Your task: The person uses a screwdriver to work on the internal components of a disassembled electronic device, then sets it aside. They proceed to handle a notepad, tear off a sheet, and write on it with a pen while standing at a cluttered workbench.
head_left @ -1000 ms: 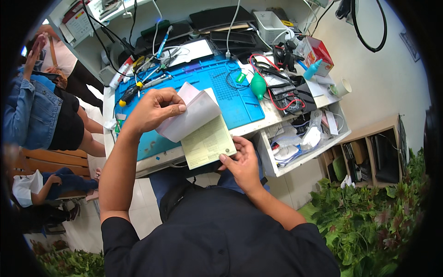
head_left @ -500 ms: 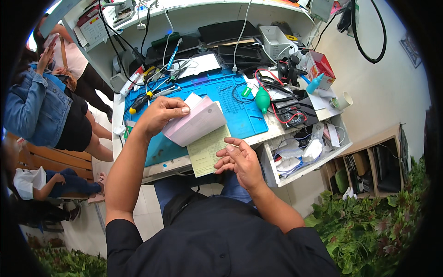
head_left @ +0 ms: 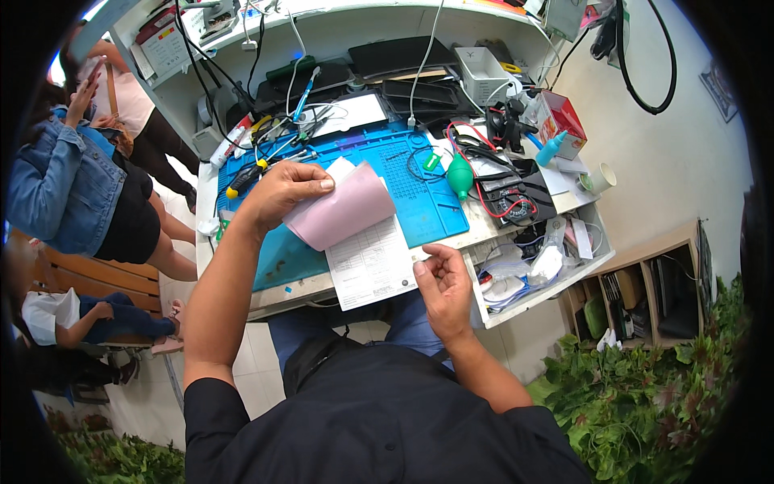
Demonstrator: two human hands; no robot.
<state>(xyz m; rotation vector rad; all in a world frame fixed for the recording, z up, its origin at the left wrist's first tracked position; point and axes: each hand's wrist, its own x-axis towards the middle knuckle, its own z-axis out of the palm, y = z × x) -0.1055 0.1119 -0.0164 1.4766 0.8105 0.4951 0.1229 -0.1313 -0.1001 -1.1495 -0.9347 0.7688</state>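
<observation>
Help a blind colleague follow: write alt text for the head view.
The left hand holds pink paper back over a white form; the right hand is near the form's edge. A blue mat lies on the cluttered workbench.

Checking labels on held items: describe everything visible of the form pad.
The form pad looks like thin paper, with several leaves. A white page shows fine print, ruled lines and a small round mark near its lower right corner. The left hand pinches a pink leaf, curled up over the page's top. The pad's lower end overhangs the bench's front edge. The right hand is by its right edge; contact is unclear.
</observation>
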